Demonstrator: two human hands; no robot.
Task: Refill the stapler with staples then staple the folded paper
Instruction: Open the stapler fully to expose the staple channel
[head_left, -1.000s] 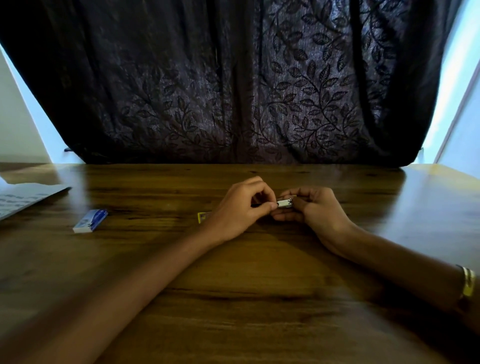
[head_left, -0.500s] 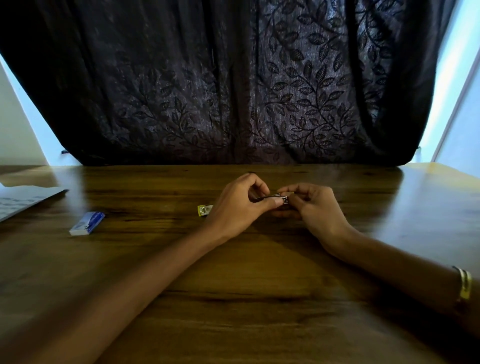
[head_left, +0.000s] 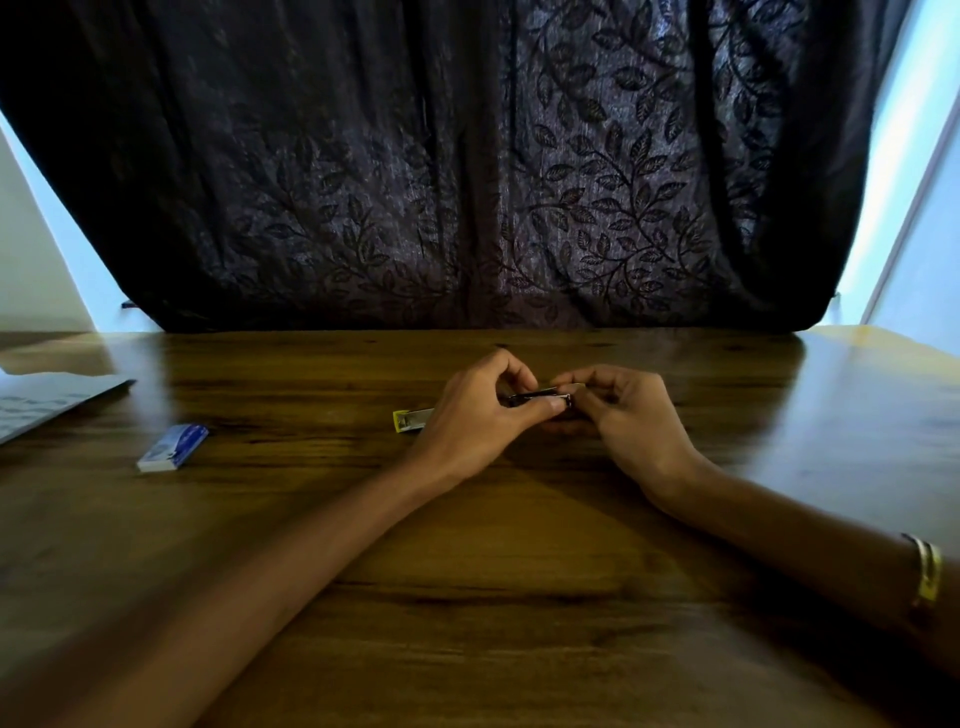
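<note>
Both hands, left hand (head_left: 470, 415) and right hand (head_left: 623, 415), are pinched on the stapler (head_left: 540, 399) mid-desk (head_left: 519, 571), well apart from every edge.

The curtain (head_left: 467, 166) across the upper frame is dark purple-brown with a woven leaf-and-vine pattern, and the table (head_left: 519, 571) below is warm brown wood with darker grain streaks. At left lie a blue-and-white staple box (head_left: 173, 447) and pale printed paper (head_left: 47, 400). The stapler (head_left: 413, 420) at centre shows a yellow end and silvery metal, its dim middle perhaps black; a gold bangle (head_left: 927, 571) sits at right
</note>
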